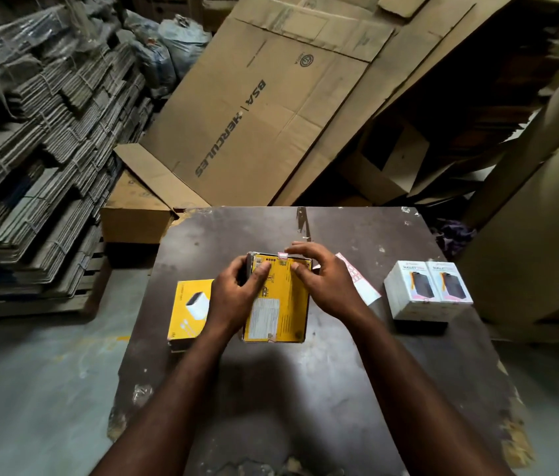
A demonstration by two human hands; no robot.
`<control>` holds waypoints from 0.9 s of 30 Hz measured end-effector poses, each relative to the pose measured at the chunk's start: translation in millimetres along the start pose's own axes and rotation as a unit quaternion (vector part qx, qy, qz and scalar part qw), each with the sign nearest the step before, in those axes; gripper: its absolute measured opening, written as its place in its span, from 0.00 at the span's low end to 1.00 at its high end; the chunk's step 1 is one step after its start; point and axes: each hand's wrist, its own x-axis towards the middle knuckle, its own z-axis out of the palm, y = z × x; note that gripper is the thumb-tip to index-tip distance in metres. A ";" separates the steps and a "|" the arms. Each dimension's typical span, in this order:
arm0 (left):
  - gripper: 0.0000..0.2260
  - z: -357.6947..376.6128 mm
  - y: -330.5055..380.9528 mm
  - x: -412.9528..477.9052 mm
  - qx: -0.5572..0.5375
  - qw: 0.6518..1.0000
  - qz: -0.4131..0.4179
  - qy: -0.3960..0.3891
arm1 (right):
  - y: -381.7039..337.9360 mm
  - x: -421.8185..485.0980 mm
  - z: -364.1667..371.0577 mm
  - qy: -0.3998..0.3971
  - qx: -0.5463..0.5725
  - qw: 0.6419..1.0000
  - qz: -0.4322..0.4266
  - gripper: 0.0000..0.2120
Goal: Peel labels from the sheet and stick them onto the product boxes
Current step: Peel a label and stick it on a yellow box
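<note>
A yellow product box point(279, 310) lies back side up in the middle of the dark table point(305, 389). My left hand point(236, 293) grips its left edge, thumb on top. My right hand point(322, 280) holds the far right corner, thumb pressing the top face and fingers curled over the far edge. A small pink-and-white label point(282, 255) sits on that far edge between my hands. The label sheet point(362, 286), white with pink labels, lies on the table just right of my right hand, partly hidden by it.
A second yellow box point(187, 310) lies left of the held one. Two white product boxes point(425, 290) stand at the table's right side. Flattened cardboard cartons point(271, 104) lean behind the table, with bundled stacks point(37, 149) at the left.
</note>
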 end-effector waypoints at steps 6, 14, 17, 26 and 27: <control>0.20 37.2 9.4 -6.0 0.037 0.999 -0.011 0.011 | 9.1 -0.7 -34.2 -0.017 0.028 0.999 0.005 0.10; 0.09 83.7 28.8 -15.9 0.093 0.996 0.003 0.018 | 29.0 -3.0 -75.0 0.023 0.073 0.997 0.015 0.08; 0.09 98.0 28.1 -19.1 0.099 0.995 -0.001 0.024 | 34.2 -5.2 -85.8 0.026 0.064 0.998 0.011 0.07; 0.12 136.6 31.3 -33.1 0.116 0.991 -0.028 0.055 | 56.2 -17.2 -111.7 0.017 0.071 0.997 -0.014 0.05; 0.12 139.4 30.8 -35.0 0.112 0.991 -0.033 0.060 | 59.4 -17.5 -113.4 0.014 0.078 0.997 -0.016 0.04</control>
